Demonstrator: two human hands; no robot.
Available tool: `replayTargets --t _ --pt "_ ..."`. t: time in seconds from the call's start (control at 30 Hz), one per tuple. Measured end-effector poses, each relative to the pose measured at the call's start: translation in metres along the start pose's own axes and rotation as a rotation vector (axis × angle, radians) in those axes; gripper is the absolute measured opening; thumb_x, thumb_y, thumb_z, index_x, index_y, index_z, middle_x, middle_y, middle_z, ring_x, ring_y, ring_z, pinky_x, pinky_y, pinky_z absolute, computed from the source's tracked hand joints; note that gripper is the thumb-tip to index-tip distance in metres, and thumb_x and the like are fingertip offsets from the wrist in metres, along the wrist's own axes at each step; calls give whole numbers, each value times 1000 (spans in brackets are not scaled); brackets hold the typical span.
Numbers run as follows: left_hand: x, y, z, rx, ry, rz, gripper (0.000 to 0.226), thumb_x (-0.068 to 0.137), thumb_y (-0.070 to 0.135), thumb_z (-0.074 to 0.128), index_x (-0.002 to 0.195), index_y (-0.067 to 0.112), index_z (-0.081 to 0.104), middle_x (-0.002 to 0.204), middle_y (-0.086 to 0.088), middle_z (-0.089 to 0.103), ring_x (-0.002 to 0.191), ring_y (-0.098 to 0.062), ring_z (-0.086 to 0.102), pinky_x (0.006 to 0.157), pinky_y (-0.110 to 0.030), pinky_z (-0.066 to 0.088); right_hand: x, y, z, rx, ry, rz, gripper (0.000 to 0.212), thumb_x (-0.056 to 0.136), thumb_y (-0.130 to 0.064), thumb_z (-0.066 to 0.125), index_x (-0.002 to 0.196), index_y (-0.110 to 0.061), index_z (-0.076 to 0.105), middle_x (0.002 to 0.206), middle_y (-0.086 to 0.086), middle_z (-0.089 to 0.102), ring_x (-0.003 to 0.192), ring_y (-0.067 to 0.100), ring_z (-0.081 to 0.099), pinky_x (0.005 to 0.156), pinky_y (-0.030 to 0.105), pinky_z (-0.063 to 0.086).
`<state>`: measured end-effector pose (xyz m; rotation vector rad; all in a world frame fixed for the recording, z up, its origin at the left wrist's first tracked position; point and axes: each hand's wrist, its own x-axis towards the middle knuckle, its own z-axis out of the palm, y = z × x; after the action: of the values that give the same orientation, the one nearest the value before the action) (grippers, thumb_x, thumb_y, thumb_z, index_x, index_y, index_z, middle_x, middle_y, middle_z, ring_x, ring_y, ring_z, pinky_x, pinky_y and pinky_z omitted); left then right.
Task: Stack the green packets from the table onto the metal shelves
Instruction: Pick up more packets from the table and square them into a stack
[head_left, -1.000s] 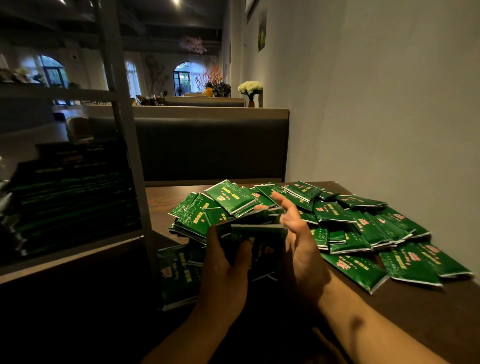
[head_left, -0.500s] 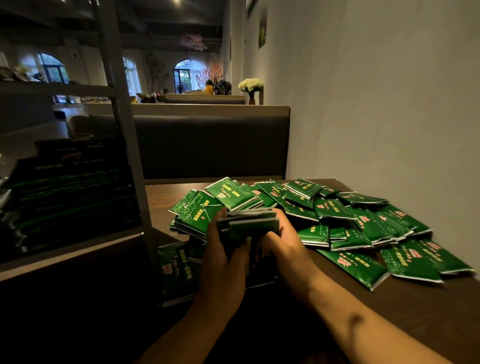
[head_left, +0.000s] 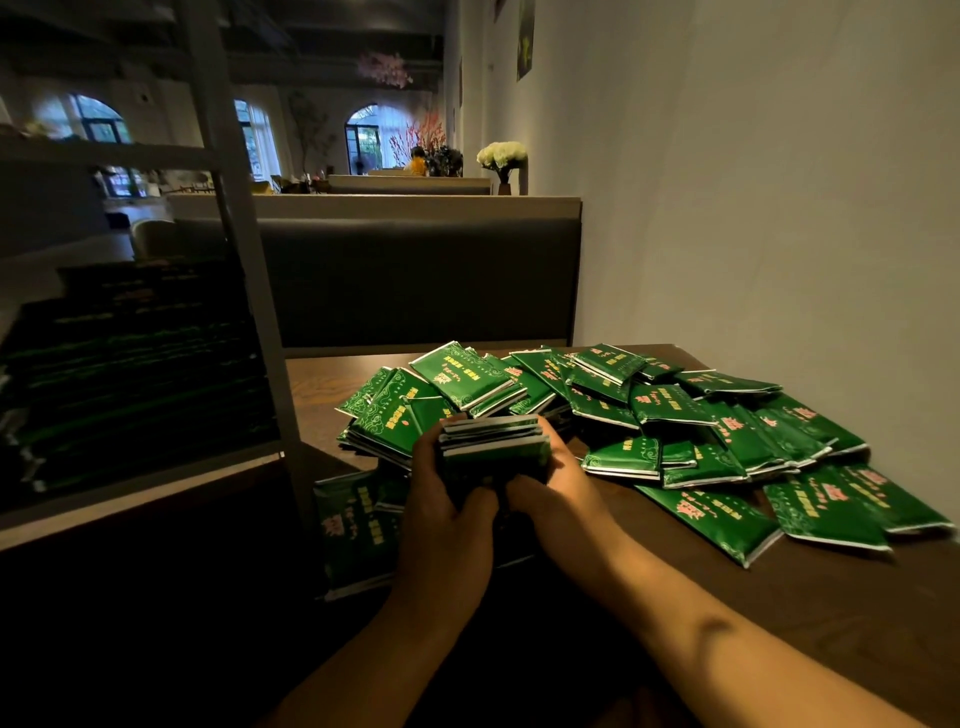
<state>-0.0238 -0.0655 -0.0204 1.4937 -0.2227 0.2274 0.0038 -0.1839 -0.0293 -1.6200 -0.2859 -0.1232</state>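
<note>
Green foil edges show between your palms: your left hand (head_left: 447, 512) and right hand (head_left: 558, 499) both curl round a small bundle of packets (head_left: 493, 441), squared up edge-on and held just above the tabletop (head_left: 810, 613), left fingers wrapping one end and right fingers the other. Around the bundle lies the loose heap of green packets (head_left: 649, 410), overlapping at every angle across the far half of the tabletop up to the wall (head_left: 753, 208), with a few strays nearer you on the right and one large packet (head_left: 353, 535) at the left edge by the shelf post (head_left: 244, 260). To your left stand the metal shelves (head_left: 140, 483), the nearest level already carrying rows of stacked packets (head_left: 140, 364) in deep shadow. You look to be at the gathering step, with the bundle aligned but not yet carried over. Next, you would need to swing it left past the post without fanning the slippery wrappers, so keep pressure on both ends, and set it flat on the existing rows or beside them; the dim shelf hides how much free room remains.
</note>
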Motion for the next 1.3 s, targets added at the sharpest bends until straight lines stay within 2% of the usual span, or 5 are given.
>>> replayTargets --t 0.33,0.53,1.0,1.13,1.3 --pt "6 1 1 -60 97 -57 47 89 -7 49 106 36 46 100 13 60 78 15 60 59 -3 46 3 1 -3 -106 -45 39 56 64 -32 65 118 -27 50 106 9 68 100 26 66 89 56 52" --pt "18 5 -6 -364 229 -242 43 85 1 61 119 25 52 111 -4 64 98 -23 64 82 -42 53 6 -17 -12 -4 47 107 41 85 -25 72 120 -28 49 118 7 57 99 20 65 74 27 59" --pt "-22 65 -6 -642 250 -386 46 92 4 57 135 2 43 126 -18 57 80 11 62 67 -10 50 -43 -60 32 -137 414 -47 21 91 -24 65 89 -43 56 121 9 54 95 22 62 77 36 58" --pt "-42 93 -12 -499 202 -434 14 89 21 62 103 22 60 108 -5 68 96 -15 63 92 -36 51 -54 -86 31 -171 392 -29 8 94 -27 60 93 -35 64 115 2 62 100 12 61 83 29 52" --pt "-54 137 -39 -506 327 -358 10 87 16 64 94 9 66 88 -8 74 74 -15 71 69 -29 56 -66 -138 54 -131 230 -138 17 93 -21 59 103 -33 66 112 -2 64 98 13 65 80 30 55"
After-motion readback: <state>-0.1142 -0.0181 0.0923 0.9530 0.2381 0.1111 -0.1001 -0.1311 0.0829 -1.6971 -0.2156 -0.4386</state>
